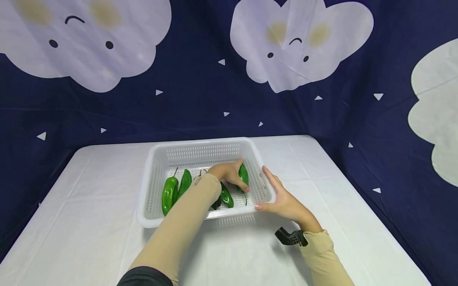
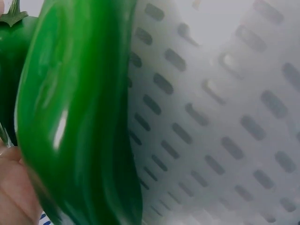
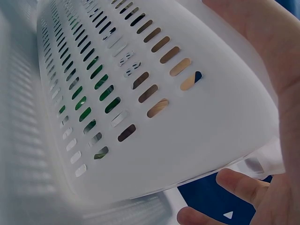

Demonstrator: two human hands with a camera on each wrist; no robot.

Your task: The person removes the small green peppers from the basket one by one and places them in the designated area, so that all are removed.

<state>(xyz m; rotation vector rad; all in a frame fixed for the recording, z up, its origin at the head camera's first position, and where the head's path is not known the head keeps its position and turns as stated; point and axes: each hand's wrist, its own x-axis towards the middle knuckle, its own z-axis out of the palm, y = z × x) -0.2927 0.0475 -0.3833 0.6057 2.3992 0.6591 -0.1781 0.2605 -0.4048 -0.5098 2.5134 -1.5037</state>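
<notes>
A white plastic basket (image 1: 204, 143) with slotted walls holds several green peppers. My left hand (image 1: 229, 174) reaches down into its right part, with thumb and fingers around a green pepper (image 1: 243, 176) by the right wall. Close up in the left wrist view, a glossy green pepper (image 2: 79, 112) fills the left side, with fingers (image 2: 18, 185) at its lower left. At the right front corner, my right hand (image 1: 286, 200) holds the basket, thumb at the front and fingers along the right side. In the right wrist view the slotted wall (image 3: 197, 136) lies between thumb and fingers.
More green peppers (image 1: 169, 195) lie in the basket's left part, and another pepper (image 1: 226, 196) is beneath my left wrist. The basket is on a white-covered table (image 1: 96, 206). Behind hangs a dark blue cloth (image 1: 196, 79) with clouds.
</notes>
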